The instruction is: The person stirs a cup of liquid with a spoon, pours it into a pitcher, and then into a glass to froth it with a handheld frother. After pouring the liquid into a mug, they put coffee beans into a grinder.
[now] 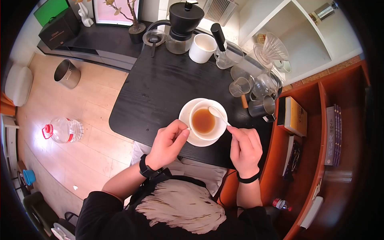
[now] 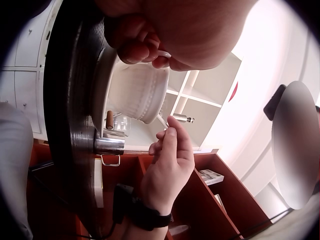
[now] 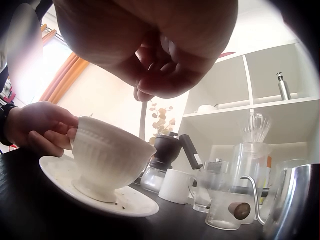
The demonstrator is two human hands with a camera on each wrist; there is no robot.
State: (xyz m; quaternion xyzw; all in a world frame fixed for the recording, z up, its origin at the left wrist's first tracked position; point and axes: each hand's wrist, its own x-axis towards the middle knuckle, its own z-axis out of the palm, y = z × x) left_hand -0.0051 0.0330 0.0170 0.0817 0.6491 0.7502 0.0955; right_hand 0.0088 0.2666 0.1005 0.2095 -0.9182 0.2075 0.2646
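Observation:
A white cup (image 1: 216, 127) with brown liquid (image 1: 203, 121) in it stands on a white saucer (image 1: 185, 111) near the front edge of the black table. My left hand (image 1: 167, 145) pinches the cup's handle at its left side. In my right hand (image 1: 245, 150), thumb and fingers pinch the end of a white spoon (image 1: 218, 113), whose bowl rests over the cup's inside at the liquid. The right wrist view shows the ribbed cup (image 3: 111, 156) upright on its saucer (image 3: 137, 204), with a few dark specks on the saucer.
At the table's back stand a coffee grinder (image 1: 185, 24), a white mug (image 1: 202, 49) and a small dish with a black scoop (image 1: 153, 43). Glassware and a metal pitcher (image 1: 262, 107) line the right edge. A reddish shelf (image 1: 276, 148) flanks the table; a water bottle (image 1: 66, 130) is on the floor.

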